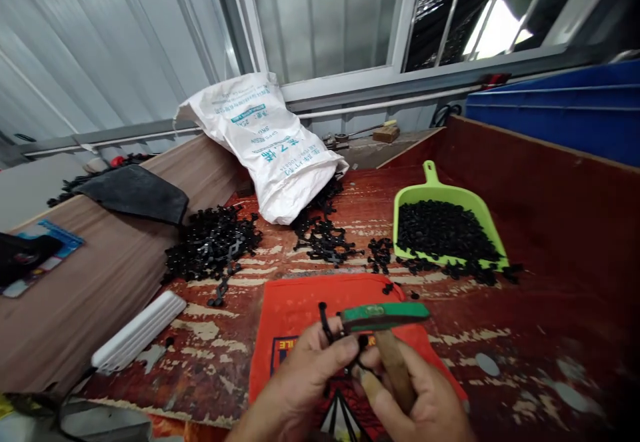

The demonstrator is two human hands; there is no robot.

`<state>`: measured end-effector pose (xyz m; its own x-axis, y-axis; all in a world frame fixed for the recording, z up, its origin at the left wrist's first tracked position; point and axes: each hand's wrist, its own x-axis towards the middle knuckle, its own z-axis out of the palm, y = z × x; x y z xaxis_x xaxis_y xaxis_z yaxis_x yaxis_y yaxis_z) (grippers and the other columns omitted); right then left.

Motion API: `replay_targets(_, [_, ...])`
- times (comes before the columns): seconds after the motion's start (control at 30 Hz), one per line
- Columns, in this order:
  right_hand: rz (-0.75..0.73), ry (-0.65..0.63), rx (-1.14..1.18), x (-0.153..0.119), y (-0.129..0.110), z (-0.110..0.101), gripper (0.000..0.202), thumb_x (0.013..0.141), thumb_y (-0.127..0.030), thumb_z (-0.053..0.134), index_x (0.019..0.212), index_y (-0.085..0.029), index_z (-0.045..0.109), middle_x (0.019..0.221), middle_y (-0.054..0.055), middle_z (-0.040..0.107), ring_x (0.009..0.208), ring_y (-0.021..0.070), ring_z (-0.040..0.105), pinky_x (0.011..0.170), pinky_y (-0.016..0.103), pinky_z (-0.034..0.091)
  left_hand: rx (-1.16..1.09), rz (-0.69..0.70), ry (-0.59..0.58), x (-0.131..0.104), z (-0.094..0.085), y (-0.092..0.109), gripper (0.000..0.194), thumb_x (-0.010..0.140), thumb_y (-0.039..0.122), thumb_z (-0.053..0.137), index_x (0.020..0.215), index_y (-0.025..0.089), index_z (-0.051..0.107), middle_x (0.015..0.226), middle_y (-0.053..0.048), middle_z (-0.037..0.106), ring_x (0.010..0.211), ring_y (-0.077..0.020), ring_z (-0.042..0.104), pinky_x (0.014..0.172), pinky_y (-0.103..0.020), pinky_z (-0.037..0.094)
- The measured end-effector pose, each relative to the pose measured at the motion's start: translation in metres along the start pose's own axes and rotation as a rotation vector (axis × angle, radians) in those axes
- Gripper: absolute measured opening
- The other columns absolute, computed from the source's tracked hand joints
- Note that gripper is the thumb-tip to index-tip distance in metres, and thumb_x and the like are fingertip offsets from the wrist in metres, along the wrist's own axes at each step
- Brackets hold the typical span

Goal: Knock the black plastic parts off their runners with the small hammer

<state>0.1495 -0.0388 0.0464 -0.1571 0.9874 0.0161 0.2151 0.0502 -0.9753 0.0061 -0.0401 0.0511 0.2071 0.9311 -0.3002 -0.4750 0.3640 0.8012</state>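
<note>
Over a red cloth bag point(295, 295), my hands are close together. My left hand point(315, 362) is closed, thumb against fingers, on a small black plastic piece point(325, 321) with a round head and a thin stem. Tan coverings wrap the thumb and a finger of my right hand point(415, 389), which pinches the dark branching plastic at its fingertips. Just beyond the fingertips is a curved green strip point(385, 315) with a dark lower edge; whether a hand holds it I cannot tell. Fingers hide part of the black plastic.
Piles of black plastic pieces point(210, 245) lie on the worn red table point(200, 355). A white sack point(270, 149) stands behind them. To the right, a lime-green dustpan point(433, 185) holds many small black parts. A white slotted bar point(140, 332) lies left, beside a wooden board point(120, 282).
</note>
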Motion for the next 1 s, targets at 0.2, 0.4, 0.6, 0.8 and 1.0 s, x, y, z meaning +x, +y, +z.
replay_targets(0.2, [0.024, -0.314, -0.019, 0.003, -0.010, -0.024, 0.020, 0.084, -0.020, 0.057, 0.099, -0.022, 0.070, 0.086, -0.001, 0.070, 0.078, 0.0164, 0.064, 0.072, 0.022, 0.050, 0.374, -0.140, 0.191, -0.016, -0.038, 0.039, 0.036, 0.063, 0.046, 0.085, 0.080, 0.017, 0.073, 0.062, -0.001, 0.064, 0.058, -0.0129, 0.053, 0.057, -0.022, 0.040])
replay_targets(0.4, [0.139, -0.261, -0.244, -0.007, 0.023, -0.055, 0.028, 0.101, -0.037, 0.041, 0.101, -0.022, 0.064, 0.080, -0.001, 0.064, 0.075, 0.0165, 0.059, 0.071, 0.025, 0.046, 0.487, -0.163, 0.370, -0.012, -0.069, 0.034, 0.041, 0.057, 0.049, 0.086, 0.070, 0.018, 0.063, 0.060, 0.004, 0.060, 0.056, -0.0115, 0.054, 0.054, -0.020, 0.040])
replay_targets(0.6, [0.149, -0.204, -0.439, -0.021, 0.048, -0.054, 0.038, 0.103, -0.035, 0.031, 0.128, -0.025, 0.057, 0.089, 0.003, 0.070, 0.080, 0.0197, 0.065, 0.070, 0.026, 0.045, 0.420, -0.209, 0.301, 0.011, -0.059, 0.009, 0.044, 0.057, 0.045, 0.087, 0.072, 0.018, 0.057, 0.053, 0.007, 0.055, 0.043, -0.0062, 0.043, 0.043, -0.017, 0.031])
replay_targets(0.8, [0.201, -0.217, -0.695, -0.020, 0.046, -0.050, 0.028, 0.099, -0.023, 0.038, 0.120, -0.024, 0.058, 0.089, 0.004, 0.075, 0.078, 0.0217, 0.070, 0.064, 0.026, 0.040, 0.438, -0.306, 0.272, 0.027, -0.058, 0.008, 0.052, 0.051, 0.050, 0.090, 0.072, 0.017, 0.055, 0.049, 0.008, 0.052, 0.036, -0.0021, 0.032, 0.038, -0.016, 0.017])
replay_targets(1.0, [0.213, -0.253, -0.815, -0.020, 0.038, -0.048, 0.016, 0.100, -0.020, 0.043, 0.107, -0.023, 0.058, 0.085, 0.002, 0.075, 0.074, 0.0188, 0.070, 0.058, 0.026, 0.032, 0.458, -0.354, 0.246, 0.031, -0.064, 0.005, 0.055, 0.049, 0.055, 0.089, 0.070, 0.016, 0.056, 0.050, 0.007, 0.052, 0.036, -0.0004, 0.025, 0.037, -0.016, 0.016])
